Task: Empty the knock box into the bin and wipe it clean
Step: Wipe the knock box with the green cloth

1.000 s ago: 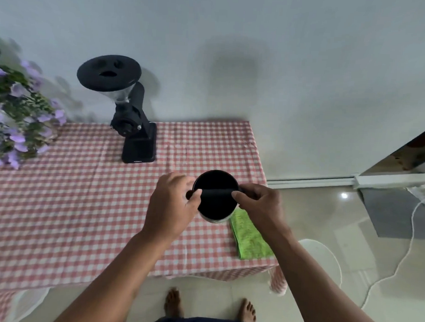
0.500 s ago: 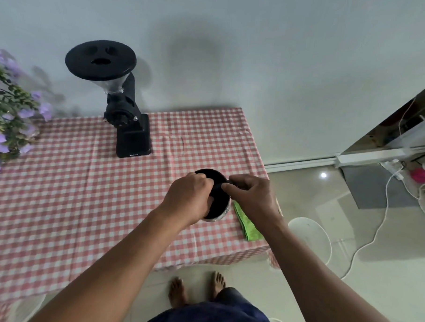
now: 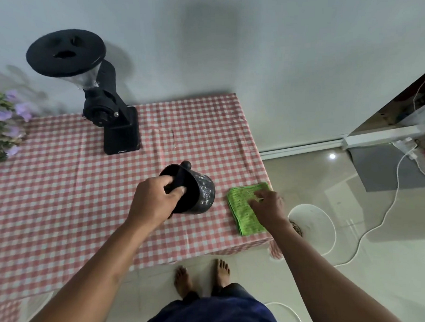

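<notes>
The knock box [image 3: 201, 192], a dark round metal cup with a black bar across its mouth, is tilted so the mouth faces me over the checked tablecloth. My left hand [image 3: 153, 202] grips its rim and the bar. My right hand [image 3: 268, 206] rests flat on a folded green cloth [image 3: 243, 211] at the table's right front corner, fingers spread. A white bin [image 3: 313, 228] stands on the floor just right of the table; its inside is mostly hidden by my right arm.
A black coffee grinder [image 3: 111, 112] stands at the back of the table [image 3: 59, 190]. Purple flowers [image 3: 3, 127] sit at the far left. White cables [image 3: 374, 228] trail over the tiled floor at the right. My bare feet [image 3: 201, 277] are below the table edge.
My right hand let go of the knock box and moved right onto the green cloth. My left hand tilted the box so its mouth faces me.
</notes>
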`<state>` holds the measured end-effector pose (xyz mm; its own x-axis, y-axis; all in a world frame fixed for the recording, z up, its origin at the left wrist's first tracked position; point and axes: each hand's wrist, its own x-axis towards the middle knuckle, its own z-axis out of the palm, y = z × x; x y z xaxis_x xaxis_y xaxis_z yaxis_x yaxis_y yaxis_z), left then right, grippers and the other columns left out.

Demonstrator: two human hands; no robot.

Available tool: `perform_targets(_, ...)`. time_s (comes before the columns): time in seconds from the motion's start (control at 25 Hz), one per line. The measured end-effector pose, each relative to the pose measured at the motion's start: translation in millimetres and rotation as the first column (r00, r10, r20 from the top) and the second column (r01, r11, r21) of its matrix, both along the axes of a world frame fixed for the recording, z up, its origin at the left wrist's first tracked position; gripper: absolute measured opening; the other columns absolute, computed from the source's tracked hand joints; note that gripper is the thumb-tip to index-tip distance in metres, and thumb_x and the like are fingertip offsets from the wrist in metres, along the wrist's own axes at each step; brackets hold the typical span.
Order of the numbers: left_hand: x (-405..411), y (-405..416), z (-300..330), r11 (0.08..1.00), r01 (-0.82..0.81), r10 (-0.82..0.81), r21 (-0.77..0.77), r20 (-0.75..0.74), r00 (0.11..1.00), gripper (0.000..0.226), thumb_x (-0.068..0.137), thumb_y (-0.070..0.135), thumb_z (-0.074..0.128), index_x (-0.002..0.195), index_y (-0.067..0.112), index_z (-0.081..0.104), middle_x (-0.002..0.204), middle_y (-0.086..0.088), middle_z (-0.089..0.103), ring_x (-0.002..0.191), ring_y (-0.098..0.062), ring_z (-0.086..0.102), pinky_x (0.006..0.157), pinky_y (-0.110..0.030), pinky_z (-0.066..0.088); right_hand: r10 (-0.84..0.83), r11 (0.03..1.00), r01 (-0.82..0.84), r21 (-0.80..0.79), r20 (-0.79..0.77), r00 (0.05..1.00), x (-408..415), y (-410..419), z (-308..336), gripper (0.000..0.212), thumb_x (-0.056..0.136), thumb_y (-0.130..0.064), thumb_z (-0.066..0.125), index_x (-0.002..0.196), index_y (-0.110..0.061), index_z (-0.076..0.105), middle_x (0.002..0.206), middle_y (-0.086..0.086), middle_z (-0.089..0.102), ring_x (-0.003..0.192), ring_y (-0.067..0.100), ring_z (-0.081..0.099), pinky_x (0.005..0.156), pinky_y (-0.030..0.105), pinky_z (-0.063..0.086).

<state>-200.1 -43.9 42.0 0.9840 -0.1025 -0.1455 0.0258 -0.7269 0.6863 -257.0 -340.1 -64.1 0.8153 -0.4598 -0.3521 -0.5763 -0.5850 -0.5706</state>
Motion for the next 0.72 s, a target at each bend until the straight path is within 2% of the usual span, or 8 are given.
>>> perform_targets(0.08,-0.1,-3.1,1.2,0.999,-0.036,0.036,-0.027,-0.014,0.999,0.014,0.094,0.026,0.078,0.101,0.014,0.081,0.073,0.015,0.07,0.056,0.002,0.07,0.045,-0.009,0.052,0.196,0.976,-0.206,-0.072,-0.126,0.972,-2.0,0.1,-10.0,0.055,0.089,-0.036,0.08,0.138,-0.013,0.07,0.146,0.012,0.068,0.136,0.033,0.06,0.114,0.042,0.047)
perform_targets(0.16,0.4,-5.9,3.4,0.996,-0.065,0.062,-0.065,-0.047,0.997,0.005,0.094,0.025,0.078,0.089,0.023,0.077,0.073,0.009,0.074,0.057,0.007,0.071,0.039,-0.008,0.046,0.422,0.871,-0.466,-0.157,-0.248,0.872,-6.7,6.9,-20.1,0.074,0.086,-0.054,0.078,0.15,-0.021,0.058,0.164,0.008,0.049,0.148,0.036,0.044,0.12,0.049,0.041)
perform_targets(0.24,1.1,-7.9,5.1,0.993,-0.092,0.087,-0.072,-0.059,0.994,0.011,0.094,0.024,0.078,0.084,0.028,0.074,0.073,0.008,0.075,0.056,0.007,0.071,0.038,-0.008,0.045,0.482,0.815,-0.546,-0.194,-0.298,0.824,-16.3,11.9,-30.5,0.084,0.085,-0.062,0.075,0.157,-0.026,0.049,0.172,0.006,0.034,0.152,0.039,0.033,0.12,0.054,0.038)
perform_targets(0.4,-2.8,-7.8,5.5,0.99,-0.113,0.108,-0.083,-0.068,0.992,0.011,0.094,0.024,0.079,0.083,0.026,0.076,0.072,0.007,0.075,0.057,0.004,0.072,0.038,-0.008,0.046,0.427,0.848,-0.468,-0.249,-0.203,0.881,-36.7,12.2,-48.2,0.075,0.091,-0.056,0.07,0.153,-0.017,0.052,0.173,0.009,0.033,0.154,0.037,0.032,0.124,0.052,0.034)
perform_targets(0.52,-5.8,-5.8,2.4,0.989,-0.126,0.119,-0.08,-0.08,0.99,0.007,0.094,0.024,0.079,0.087,0.021,0.079,0.073,0.006,0.075,0.059,0.006,0.072,0.038,-0.007,0.045,0.42,0.85,-0.449,-0.277,-0.158,0.894,-37.1,15.2,-48.1,0.055,0.097,-0.046,0.067,0.14,-0.013,0.065,0.169,0.013,0.041,0.151,0.038,0.038,0.12,0.053,0.038)
perform_targets(0.64,-8.3,-8.2,-0.7,0.986,-0.141,0.131,-0.093,-0.106,0.986,0.007,0.094,0.025,0.079,0.096,0.018,0.081,0.078,0.01,0.076,0.062,0.01,0.072,0.041,-0.006,0.047,0.436,0.842,-0.439,-0.314,-0.085,0.896,-31.0,16.0,-38.1,0.031,0.098,-0.028,0.068,0.115,-0.005,0.079,0.153,0.017,0.061,0.137,0.041,0.054,0.109,0.052,0.048)
perform_targets(0.72,-9.7,-10.2,-1.7,0.984,-0.146,0.134,-0.102,-0.116,0.984,0.01,0.094,0.025,0.079,0.101,0.017,0.081,0.08,0.012,0.075,0.063,0.012,0.071,0.042,-0.006,0.047,0.352,0.896,-0.349,-0.274,-0.037,0.935,-25.5,16.7,-23.4,0.024,0.096,-0.02,0.069,0.105,-0.001,0.08,0.135,0.016,0.073,0.124,0.039,0.062,0.1,0.045,0.05)
